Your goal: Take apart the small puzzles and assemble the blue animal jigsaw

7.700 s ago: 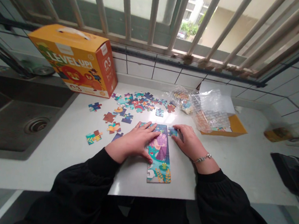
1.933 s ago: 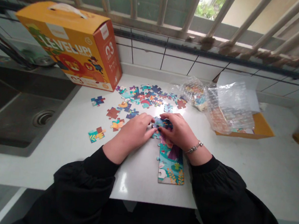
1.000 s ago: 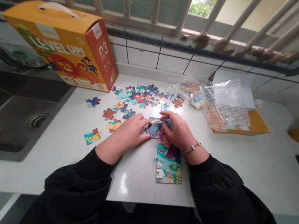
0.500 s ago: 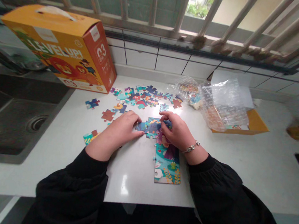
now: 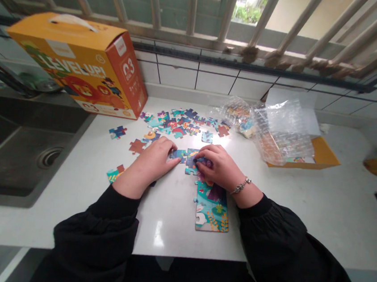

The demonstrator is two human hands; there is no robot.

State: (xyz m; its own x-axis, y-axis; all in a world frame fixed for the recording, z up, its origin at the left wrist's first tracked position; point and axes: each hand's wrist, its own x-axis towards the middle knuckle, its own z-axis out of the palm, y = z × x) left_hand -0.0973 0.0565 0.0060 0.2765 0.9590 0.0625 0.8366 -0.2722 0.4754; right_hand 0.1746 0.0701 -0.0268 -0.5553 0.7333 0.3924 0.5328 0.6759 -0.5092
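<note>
Head view: the blue puzzle piece [image 5: 178,155] lies near the centre of the frame, at the tips of the left hand [image 5: 147,166] and just to the left of the joined puzzle [image 5: 213,206]. Its longer direction seems to run left to right, toward the puzzle's upper left edge, while the joined puzzle runs mainly down the frame on the desk [image 5: 174,215]. The left hand is the nearer to that piece, its grip closed on it by thumb and forefinger. Whether the piece is locked in or merely abuts the edge, I cannot tell. The right hand [image 5: 222,169] bends over the puzzle's upper end, thumb and fingertips drawn close; whether they pinch a piece is hidden. Loose pieces [image 5: 178,132] spread above.

Compared with half a second ago, the right fingertips have come further left and lower, over the joined part, so the small square piece [image 5: 207,137] above them shows whole. The blue puzzle piece sits slightly higher in the frame.
</note>
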